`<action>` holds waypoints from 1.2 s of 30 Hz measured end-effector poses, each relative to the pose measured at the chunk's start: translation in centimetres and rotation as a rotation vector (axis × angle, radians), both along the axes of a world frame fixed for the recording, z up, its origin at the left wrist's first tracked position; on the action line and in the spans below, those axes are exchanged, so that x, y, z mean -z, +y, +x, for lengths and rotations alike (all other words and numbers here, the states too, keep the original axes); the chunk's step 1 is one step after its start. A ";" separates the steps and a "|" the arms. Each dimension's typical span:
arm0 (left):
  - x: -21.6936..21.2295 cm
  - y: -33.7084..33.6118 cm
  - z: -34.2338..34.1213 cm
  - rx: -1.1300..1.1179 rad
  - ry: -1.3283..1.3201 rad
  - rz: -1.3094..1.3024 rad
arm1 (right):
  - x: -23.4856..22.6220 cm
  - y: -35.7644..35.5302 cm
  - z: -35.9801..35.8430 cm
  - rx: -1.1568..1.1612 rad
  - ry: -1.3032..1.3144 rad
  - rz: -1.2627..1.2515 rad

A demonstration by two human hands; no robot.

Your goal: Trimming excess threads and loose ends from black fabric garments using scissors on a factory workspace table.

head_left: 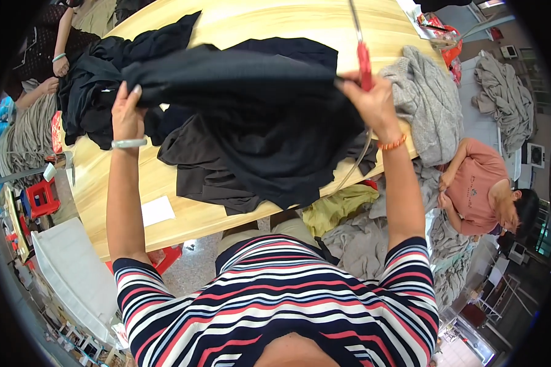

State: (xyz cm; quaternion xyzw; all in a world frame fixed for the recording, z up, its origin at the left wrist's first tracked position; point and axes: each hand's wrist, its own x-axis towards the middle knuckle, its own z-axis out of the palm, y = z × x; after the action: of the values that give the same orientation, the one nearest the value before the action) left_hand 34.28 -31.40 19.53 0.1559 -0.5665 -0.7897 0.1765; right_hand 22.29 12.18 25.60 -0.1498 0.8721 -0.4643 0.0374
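A black garment (245,92) is stretched out between my two hands above the table, its upper edge smeared by motion. My left hand (127,113) pinches its left end, and my right hand (373,101) grips its right end between thumb and fingers. The lower part of the garment hangs down over a dark grey-brown garment (202,174) lying on the table. A thin metal stem with a red sleeve (364,64) shows right at my right hand; whether the hand touches it, I cannot tell.
Black garments (92,79) are heaped at the left of the wooden table (239,21), near a person's hands (54,76). Grey knitwear (425,101) lies at the right edge. Beyond it sits a person in a pink shirt (480,183). A white paper (158,211) lies near the front edge.
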 end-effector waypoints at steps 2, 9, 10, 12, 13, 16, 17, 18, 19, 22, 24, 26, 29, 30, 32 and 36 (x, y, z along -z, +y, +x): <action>1.6 -0.2 2.4 0.079 -0.111 0.000 | 2.4 1.2 2.5 -0.124 -0.160 -0.028; 6.5 -0.3 13.2 0.491 -0.669 0.040 | 6.2 3.6 11.8 -0.437 -0.930 0.115; 7.2 -0.2 13.8 0.546 -0.769 -0.015 | 6.1 3.2 11.8 -0.441 -0.933 0.116; 9.1 0.3 14.5 0.480 -0.871 -0.059 | 6.2 2.2 11.5 -0.285 -0.765 0.194; 10.6 0.2 14.7 0.421 -0.947 -0.095 | 6.5 2.0 10.7 -0.329 -0.553 0.186; 15.5 1.0 14.3 -0.044 -0.925 -0.168 | 6.0 -1.2 8.0 -0.194 -0.467 0.108; 15.2 1.1 13.8 -0.051 -0.925 -0.165 | 5.7 -2.2 7.2 -0.185 -0.481 0.124; 14.7 1.1 13.4 -0.017 -0.863 -0.106 | 6.3 -3.1 6.8 -0.209 -0.444 0.136; 14.0 1.1 13.2 0.015 -0.800 -0.048 | 6.9 -4.0 6.6 -0.235 -0.408 0.148; 9.3 2.7 12.3 0.008 -0.531 0.076 | 7.4 -6.8 7.0 -0.379 -0.310 0.195; 3.7 3.4 12.5 0.096 -0.335 0.110 | 7.1 -8.1 7.6 -0.405 -0.418 0.176; -1.1 3.8 14.0 0.171 -0.234 0.084 | 6.2 -8.8 7.9 -0.421 -0.509 0.159; -3.9 3.1 16.4 0.234 -0.073 0.065 | 5.8 -9.1 8.0 -0.408 -0.531 0.088; -4.5 3.3 16.5 0.231 -0.072 0.060 | 5.8 -9.0 8.2 -0.413 -0.508 0.056; -5.2 4.2 16.7 0.225 0.066 0.121 | 6.0 -8.9 8.5 -0.420 -0.485 0.024; -5.2 5.8 17.8 0.325 -0.036 0.191 | 6.0 -8.7 9.2 -0.468 -0.393 0.095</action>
State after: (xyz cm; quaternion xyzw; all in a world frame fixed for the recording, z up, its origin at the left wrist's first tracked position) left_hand 52.05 -25.64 24.72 0.0927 -0.5100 -0.8549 0.0210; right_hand 31.46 3.52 19.61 -0.2522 0.8106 -0.4220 0.3182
